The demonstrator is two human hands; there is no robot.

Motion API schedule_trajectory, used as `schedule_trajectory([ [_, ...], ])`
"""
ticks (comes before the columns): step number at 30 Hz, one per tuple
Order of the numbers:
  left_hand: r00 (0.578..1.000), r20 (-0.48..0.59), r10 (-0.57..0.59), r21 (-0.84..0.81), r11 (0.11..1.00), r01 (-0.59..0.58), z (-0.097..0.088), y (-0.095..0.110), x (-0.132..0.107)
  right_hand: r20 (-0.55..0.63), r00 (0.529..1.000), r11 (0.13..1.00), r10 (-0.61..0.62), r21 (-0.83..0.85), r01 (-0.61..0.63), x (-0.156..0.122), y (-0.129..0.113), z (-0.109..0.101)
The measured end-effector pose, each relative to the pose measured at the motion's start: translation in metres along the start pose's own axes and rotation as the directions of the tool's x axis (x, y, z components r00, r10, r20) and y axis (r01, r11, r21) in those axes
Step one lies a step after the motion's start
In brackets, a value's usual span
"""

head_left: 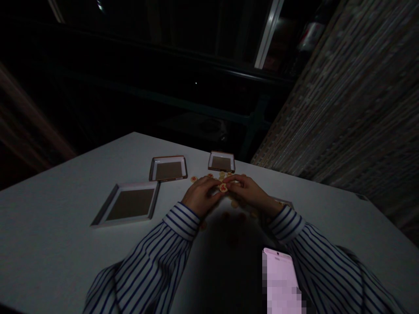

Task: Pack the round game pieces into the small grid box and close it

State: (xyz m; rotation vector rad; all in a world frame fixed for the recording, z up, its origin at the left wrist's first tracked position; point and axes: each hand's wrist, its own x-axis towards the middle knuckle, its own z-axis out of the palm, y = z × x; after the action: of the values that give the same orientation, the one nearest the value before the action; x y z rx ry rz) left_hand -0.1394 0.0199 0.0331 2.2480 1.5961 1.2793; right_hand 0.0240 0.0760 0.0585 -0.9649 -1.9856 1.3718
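Observation:
Above the white table, a round, pale xiangqi piece [223, 188] with a red character faces me between my two hands. My left hand [202, 195] has its thumb and fingers closed at the piece's left edge. From the other side, my right hand [248, 190] pinches its right edge. More round pieces lie scattered around and under my hands, among them a red-marked piece [194, 179] beyond my left hand and a plain-looking piece [234, 203] below my right. Those nearest me are in deep shadow, and their markings cannot be read.
Shallow open boxes stand on the white table [75, 187]: a large box [119, 186] at left, a smaller box [167, 157] behind it, another box [221, 153] at the back. A lit phone [281, 279] is at the near right. A beaded curtain [353, 100] hangs at right.

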Motion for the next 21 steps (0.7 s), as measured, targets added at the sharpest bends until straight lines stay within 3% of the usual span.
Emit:
schedule_trajectory([
  [9, 0.995, 0.097, 0.016, 0.084, 0.996, -0.024, -0.001, -0.004, 0.0, -0.013, 1.0, 0.996, -0.024, -0.091, 0.023, 0.001, 0.001, 0.003],
  [13, 0.991, 0.118, -0.06, 0.124, 0.991, 0.045, -0.004, -0.011, 0.0, -0.034, 0.999, 0.975, -0.008, -0.223, 0.0, 0.002, 0.009, 0.003],
  [16, 0.988, 0.063, -0.144, 0.147, 0.98, 0.133, -0.008, -0.016, 0.001, -0.038, 0.998, 0.898, -0.052, -0.438, 0.03, 0.001, 0.013, 0.002],
  [21, 0.967, 0.026, -0.253, 0.178, 0.953, 0.245, -0.015, -0.019, 0.003, 0.015, 0.996, 0.67, -0.083, -0.74, 0.067, 0.0, 0.01, 0.007],
])
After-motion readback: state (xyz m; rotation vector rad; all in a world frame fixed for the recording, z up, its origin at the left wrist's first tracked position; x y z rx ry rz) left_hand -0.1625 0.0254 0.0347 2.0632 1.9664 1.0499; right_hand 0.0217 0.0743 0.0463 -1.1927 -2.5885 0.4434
